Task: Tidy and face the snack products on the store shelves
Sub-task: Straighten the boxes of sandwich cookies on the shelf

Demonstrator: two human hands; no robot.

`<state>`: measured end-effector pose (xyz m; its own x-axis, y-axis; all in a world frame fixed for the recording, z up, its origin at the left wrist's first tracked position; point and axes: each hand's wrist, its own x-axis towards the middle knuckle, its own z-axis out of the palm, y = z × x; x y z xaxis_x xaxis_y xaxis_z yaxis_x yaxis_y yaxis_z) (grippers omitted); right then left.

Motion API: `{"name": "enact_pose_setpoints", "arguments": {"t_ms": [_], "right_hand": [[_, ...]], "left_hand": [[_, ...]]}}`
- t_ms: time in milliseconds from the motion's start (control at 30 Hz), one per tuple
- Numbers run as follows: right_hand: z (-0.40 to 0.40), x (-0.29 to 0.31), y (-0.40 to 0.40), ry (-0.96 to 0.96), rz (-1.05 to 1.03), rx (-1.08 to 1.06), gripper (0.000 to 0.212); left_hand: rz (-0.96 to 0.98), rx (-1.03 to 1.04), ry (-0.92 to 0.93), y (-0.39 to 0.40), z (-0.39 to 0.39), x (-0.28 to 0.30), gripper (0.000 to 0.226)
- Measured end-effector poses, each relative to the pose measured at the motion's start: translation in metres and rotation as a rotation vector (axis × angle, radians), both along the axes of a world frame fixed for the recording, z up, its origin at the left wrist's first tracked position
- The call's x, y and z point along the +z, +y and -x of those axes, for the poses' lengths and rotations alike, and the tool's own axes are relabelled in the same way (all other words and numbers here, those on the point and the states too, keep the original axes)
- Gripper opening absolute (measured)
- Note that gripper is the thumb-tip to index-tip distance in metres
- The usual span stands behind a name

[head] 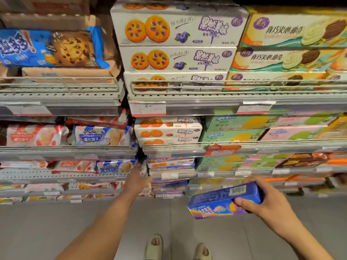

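Note:
My right hand [262, 198] grips a blue snack box [221, 201] by its right end, holding it in front of the lower shelves, barcode side up. My left hand [138, 179] reaches forward with straight fingers to the third shelf, its fingertips at the shelf edge beside a blue wafer pack [114, 167] and a stack of flat blue and white boxes [170, 164]. The left hand holds nothing.
Shelves fill the view: white blueberry biscuit boxes [176, 30] and yellow sandwich-cookie boxes [293, 32] on top, a blue chocolate-chip cookie pack [50, 48] at left, wafer packs [101, 136] and green boxes [234, 136] below. Grey tiled floor [56, 231] and my sandalled feet [154, 246] lie underneath.

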<state>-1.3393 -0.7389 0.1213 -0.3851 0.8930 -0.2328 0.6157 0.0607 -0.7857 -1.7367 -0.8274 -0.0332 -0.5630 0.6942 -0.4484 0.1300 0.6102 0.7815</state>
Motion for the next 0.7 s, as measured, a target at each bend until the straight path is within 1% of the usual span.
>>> {"name": "enact_pose_setpoints", "arguments": {"t_ms": [67,167,200,300,333,367,433,467,533,633,700], "right_hand": [[0.004,0.002,-0.014,-0.023,0.009,-0.077,0.046],[0.010,0.000,-0.037,-0.058,0.027,-0.161,0.048],[0.011,-0.002,-0.043,-0.072,0.036,-0.191,0.049],[0.020,-0.002,-0.062,-0.112,0.011,-0.242,0.052],[0.025,-0.002,-0.069,-0.124,-0.008,-0.269,0.051],[0.028,-0.003,-0.075,-0.130,-0.030,-0.293,0.050],[0.032,-0.003,-0.086,-0.149,-0.048,-0.313,0.048],[0.032,-0.004,-0.090,-0.155,-0.043,-0.316,0.047],[0.032,-0.003,-0.096,-0.173,-0.040,-0.321,0.047],[0.034,0.000,-0.099,-0.199,-0.068,-0.332,0.047],[0.035,0.001,-0.097,-0.193,-0.072,-0.336,0.047]], "left_hand": [[0.036,-0.062,0.059,0.019,0.015,-0.008,0.093],[0.027,-0.144,0.055,0.041,0.027,-0.016,0.071],[0.000,-0.185,0.041,0.049,0.031,-0.021,0.072],[-0.006,-0.243,0.057,0.066,0.050,-0.052,0.097],[-0.003,-0.268,0.052,0.070,0.059,-0.069,0.097],[-0.014,-0.280,0.032,0.076,0.063,-0.082,0.090],[-0.004,-0.280,0.027,0.082,0.062,-0.072,0.075],[0.035,-0.291,0.025,0.082,0.063,-0.073,0.068],[0.092,-0.303,0.006,0.082,0.064,-0.075,0.061],[0.070,-0.315,0.000,0.081,0.067,-0.073,0.065],[0.067,-0.342,0.042,0.076,0.066,-0.063,0.069]]}}
